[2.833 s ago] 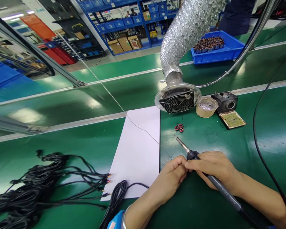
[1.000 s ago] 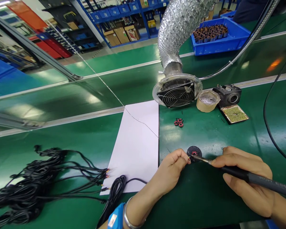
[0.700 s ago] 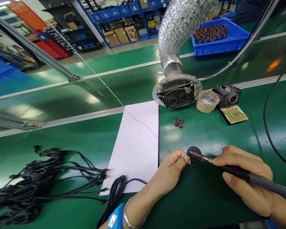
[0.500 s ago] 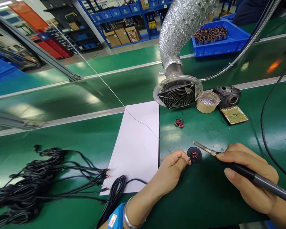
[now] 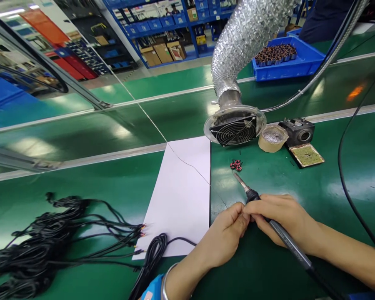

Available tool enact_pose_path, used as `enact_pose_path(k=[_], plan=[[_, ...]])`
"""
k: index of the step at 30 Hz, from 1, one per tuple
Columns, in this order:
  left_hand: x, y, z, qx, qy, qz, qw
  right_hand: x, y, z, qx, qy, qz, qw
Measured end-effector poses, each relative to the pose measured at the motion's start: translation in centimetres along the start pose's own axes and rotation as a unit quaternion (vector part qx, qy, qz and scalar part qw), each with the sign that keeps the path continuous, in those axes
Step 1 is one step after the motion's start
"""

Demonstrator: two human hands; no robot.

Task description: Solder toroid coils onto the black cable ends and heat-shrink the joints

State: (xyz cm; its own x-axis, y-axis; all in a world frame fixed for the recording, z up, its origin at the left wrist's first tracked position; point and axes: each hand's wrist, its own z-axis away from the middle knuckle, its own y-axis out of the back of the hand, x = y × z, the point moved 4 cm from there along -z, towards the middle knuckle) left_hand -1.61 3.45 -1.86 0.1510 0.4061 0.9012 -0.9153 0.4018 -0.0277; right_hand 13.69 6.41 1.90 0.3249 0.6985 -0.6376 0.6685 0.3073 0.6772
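My right hand (image 5: 283,221) holds a soldering iron (image 5: 292,246) by its dark grip, with the metal tip pointing up and left, raised over the bench. My left hand (image 5: 226,235) is closed in a pinch; a black cable (image 5: 181,238) runs under its wrist toward the fingers, whose wire ends are covered. Both hands' fingertips meet in front of me. A thin wire (image 5: 201,176) comes down across the white sheet (image 5: 181,191) to the left fingertips. The round black pad and its small coil are hidden by my hands. Several small red-and-black coils (image 5: 236,165) lie just beyond the iron's tip.
Coiled black cables (image 5: 46,233) lie at the left. A fume duct with a fan grille (image 5: 236,132) hangs over the bench. Behind the right hand stand a tape-roll cup (image 5: 272,139) and an iron stand (image 5: 298,132) with a sponge tray (image 5: 306,155). A blue bin (image 5: 289,68) is farther back.
My right hand has moved left with the soldering iron, turning its tip upward, and its fingers now meet my left hand's. The black pad and coil have become hidden.
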Motion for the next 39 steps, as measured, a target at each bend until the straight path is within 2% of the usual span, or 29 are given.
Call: enact_pose_path(k=[5, 13, 16, 19, 25, 30, 39], plan=[[0.6, -0.1, 0.2, -0.006, -0.041, -0.043, 0.998, -0.4, -0.4, 0.2, 0.017, 0.032, 0.053, 0.998], [0.9, -0.1, 0.4, -0.004, -0.047, -0.069, 0.997, -1.1, -0.2, 0.1, 0.046, 0.081, 0.122, 0.988], [1.5, -0.1, 0.5, 0.020, -0.046, -0.120, 0.992, -0.8, 0.0, 0.3, 0.062, 0.045, 0.097, 0.992], [1.7, -0.2, 0.5, 0.042, -0.036, -0.142, 0.988, -0.3, -0.1, 0.4, 0.052, -0.005, 0.046, 0.998], [0.5, -0.6, 0.0, 0.035, -0.028, -0.037, 0.998, -0.3, -0.5, 0.6, 0.063, -0.050, -0.033, 0.996], [-0.2, -1.0, -0.3, 0.004, 0.022, 0.080, 0.997, -0.5, -0.6, 0.6, 0.052, -0.067, -0.046, 0.995], [0.0, -0.8, -0.4, -0.017, 0.069, 0.101, 0.992, -0.4, 0.1, 0.0, 0.022, -0.072, -0.119, 0.990]])
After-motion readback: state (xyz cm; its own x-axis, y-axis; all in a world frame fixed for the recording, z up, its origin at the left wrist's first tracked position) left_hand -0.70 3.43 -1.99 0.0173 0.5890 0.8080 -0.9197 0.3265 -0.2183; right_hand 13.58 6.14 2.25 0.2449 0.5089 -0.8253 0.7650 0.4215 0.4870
